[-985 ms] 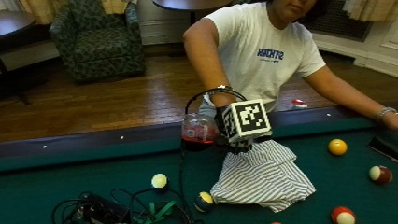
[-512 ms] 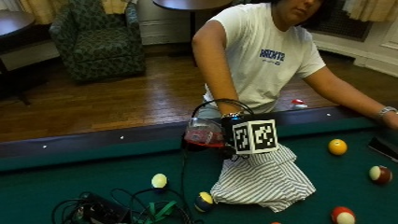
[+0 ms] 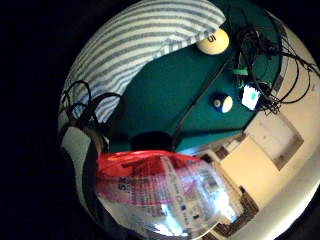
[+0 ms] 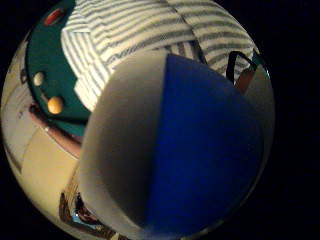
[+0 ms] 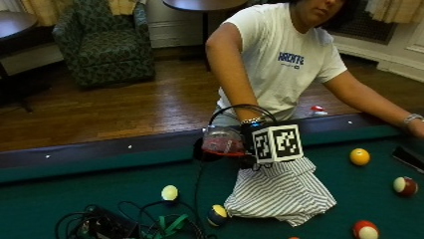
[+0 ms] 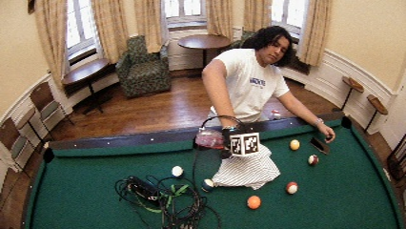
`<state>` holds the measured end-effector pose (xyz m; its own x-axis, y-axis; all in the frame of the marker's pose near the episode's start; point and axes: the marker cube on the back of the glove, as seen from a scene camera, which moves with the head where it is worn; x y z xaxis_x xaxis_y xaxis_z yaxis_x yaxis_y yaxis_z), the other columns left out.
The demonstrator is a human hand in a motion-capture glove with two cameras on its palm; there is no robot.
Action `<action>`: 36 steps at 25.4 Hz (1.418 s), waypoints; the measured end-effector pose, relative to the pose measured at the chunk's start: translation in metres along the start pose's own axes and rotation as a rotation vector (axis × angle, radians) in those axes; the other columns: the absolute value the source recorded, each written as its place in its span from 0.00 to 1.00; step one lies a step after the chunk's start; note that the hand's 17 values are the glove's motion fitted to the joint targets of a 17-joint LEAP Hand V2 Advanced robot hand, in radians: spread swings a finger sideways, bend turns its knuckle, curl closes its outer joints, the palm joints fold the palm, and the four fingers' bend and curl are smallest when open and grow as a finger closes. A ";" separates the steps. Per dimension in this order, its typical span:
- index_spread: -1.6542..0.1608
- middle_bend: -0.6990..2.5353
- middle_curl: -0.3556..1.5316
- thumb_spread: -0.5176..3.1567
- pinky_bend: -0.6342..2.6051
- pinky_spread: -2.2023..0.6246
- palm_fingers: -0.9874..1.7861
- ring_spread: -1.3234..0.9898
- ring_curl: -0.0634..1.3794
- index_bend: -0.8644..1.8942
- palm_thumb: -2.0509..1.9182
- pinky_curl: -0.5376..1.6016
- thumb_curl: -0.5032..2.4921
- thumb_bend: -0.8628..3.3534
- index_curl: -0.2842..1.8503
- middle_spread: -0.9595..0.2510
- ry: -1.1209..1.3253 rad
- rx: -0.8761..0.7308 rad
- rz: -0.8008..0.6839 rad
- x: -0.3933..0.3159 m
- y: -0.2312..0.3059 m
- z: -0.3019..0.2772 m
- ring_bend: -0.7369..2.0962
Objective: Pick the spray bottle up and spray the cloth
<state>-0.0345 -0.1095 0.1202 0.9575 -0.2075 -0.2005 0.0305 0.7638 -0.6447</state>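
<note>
The spray bottle point(image 5: 222, 144) is grasped by the gloved right hand point(image 5: 250, 149) at frame centre, above the striped cloth point(image 5: 281, 191).

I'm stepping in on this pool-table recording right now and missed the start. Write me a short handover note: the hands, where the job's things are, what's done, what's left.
Right hand: gloved, above the near rail, gripping the spray bottle, which is lifted over the felt.
Bare hand: resting on the far end of the table, away from the job.
Striped cloth: bunched on the green felt, just below and beside the gloved hand.
Done: bottle picked up.
Left: aim at the cloth and spray; no spray visible, and I can't tell which way the nozzle points.
</note>
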 end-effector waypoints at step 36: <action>0.76 0.40 0.47 0.20 0.32 0.67 0.85 0.47 0.37 0.43 0.74 0.44 0.43 0.20 0.42 0.61 -1.359 0.657 -0.940 -0.209 0.046 -0.107 0.48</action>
<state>-0.2634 -0.0965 0.0536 0.0812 -0.3339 0.9391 0.4282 0.8625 0.2697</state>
